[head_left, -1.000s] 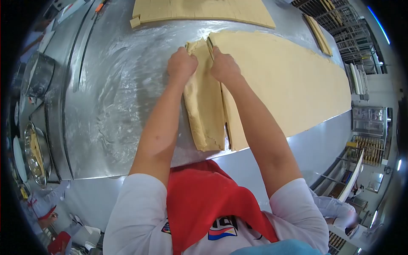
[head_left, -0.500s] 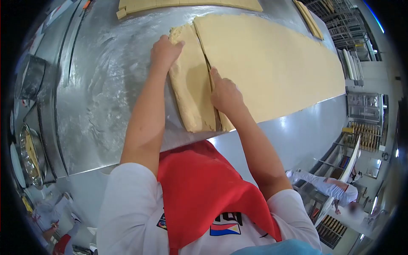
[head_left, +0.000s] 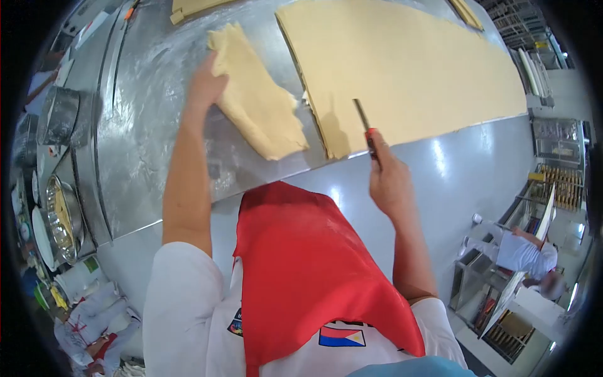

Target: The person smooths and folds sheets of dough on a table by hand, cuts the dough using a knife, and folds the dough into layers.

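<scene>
A cut strip of yellowish dough (head_left: 254, 94) lies on the metal table, apart from the large flat dough sheet (head_left: 402, 69). My left hand (head_left: 206, 81) grips the strip's upper left edge, fingers closed on it. Bare metal shows between strip and sheet. Near the table's front edge, my right hand (head_left: 387, 173) is closed round the red and black handle of a knife (head_left: 362, 119). The blade points up and away, over the lower part of the sheet, and casts a shadow on it.
More dough (head_left: 195, 7) lies at the far edge, with dough strips (head_left: 466, 14) at the far right. A steel bowl (head_left: 65, 217) and a metal pot (head_left: 59, 116) stand at the left. Another person (head_left: 524, 251) is at the lower right, one more at the lower left.
The strip has been pulled left, away from the sheet, with my left hand on it. My right hand has moved right and back off the cut, bringing the knife into view.
</scene>
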`<state>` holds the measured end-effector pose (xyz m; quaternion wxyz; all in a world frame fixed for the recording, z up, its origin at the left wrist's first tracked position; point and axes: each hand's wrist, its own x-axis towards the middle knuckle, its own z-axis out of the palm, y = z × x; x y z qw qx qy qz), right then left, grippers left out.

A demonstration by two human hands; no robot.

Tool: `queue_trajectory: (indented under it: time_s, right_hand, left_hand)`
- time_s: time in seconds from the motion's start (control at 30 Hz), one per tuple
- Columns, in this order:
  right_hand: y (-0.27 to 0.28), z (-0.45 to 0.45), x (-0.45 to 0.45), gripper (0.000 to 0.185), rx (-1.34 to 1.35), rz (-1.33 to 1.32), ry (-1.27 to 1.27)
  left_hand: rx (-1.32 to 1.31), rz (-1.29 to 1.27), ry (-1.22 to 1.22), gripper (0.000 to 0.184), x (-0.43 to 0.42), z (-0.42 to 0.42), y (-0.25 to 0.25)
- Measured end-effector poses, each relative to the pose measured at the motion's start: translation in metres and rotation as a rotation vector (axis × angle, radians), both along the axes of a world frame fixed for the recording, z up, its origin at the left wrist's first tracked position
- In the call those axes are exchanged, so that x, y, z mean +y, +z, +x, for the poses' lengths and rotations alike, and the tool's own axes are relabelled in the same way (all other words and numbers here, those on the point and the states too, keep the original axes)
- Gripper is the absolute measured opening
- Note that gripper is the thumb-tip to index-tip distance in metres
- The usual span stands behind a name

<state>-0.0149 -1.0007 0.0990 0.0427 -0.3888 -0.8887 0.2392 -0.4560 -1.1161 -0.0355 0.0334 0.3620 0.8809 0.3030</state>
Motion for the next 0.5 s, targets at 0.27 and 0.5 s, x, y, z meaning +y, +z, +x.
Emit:
queue_trajectory:
  time_s: [0.27,0.5]
  right_hand:
    - [-0.021,0.017,-0.013,0.059,0.084,-0.063,0.005]
    - [-0.035,-0.046,-0.022,0.057,0.15,-0.189,0.239]
  left_hand:
    - [0.073,-0.253,-0.024,0.08,-0.024,-0.007,0.028]
    - [0.061,-0.18,-0.152,0.072,-0.081,-0.058,0.018]
